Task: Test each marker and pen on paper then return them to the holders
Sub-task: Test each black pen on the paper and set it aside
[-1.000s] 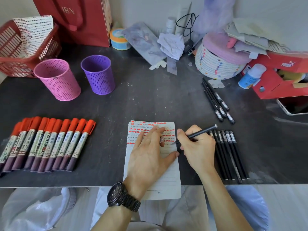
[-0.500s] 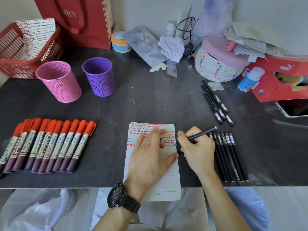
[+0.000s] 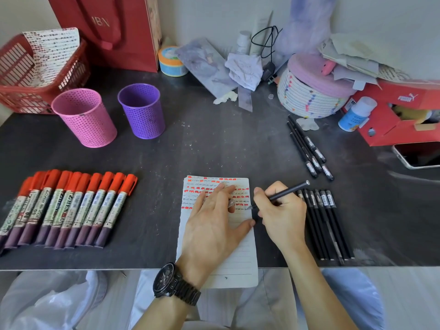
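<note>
Head view: the left hand (image 3: 214, 225) lies flat with straight fingers on the lined paper (image 3: 240, 258) at the near centre of the table, while the right hand (image 3: 282, 215) pinches a black pen (image 3: 283, 193), tip at the sheet's right edge beside rows of orange and black marks. The step in hand appears to be testing this pen. Next it likely joins a group of black pens (image 3: 326, 225) just right; the pink holder (image 3: 85, 116) and purple holder (image 3: 142, 110), far left, stand empty, the orange markers (image 3: 69, 208) near left.

Left hand (image 3: 214, 225) covers mid paper (image 3: 240, 260); scribbles there too small to read. Leftmost markers (image 3: 14, 215) cut by frame edge. Phone (image 3: 419, 154) cropped at right. Pen (image 3: 285, 192) barrel partly hidden inside right hand (image 3: 281, 215).
</note>
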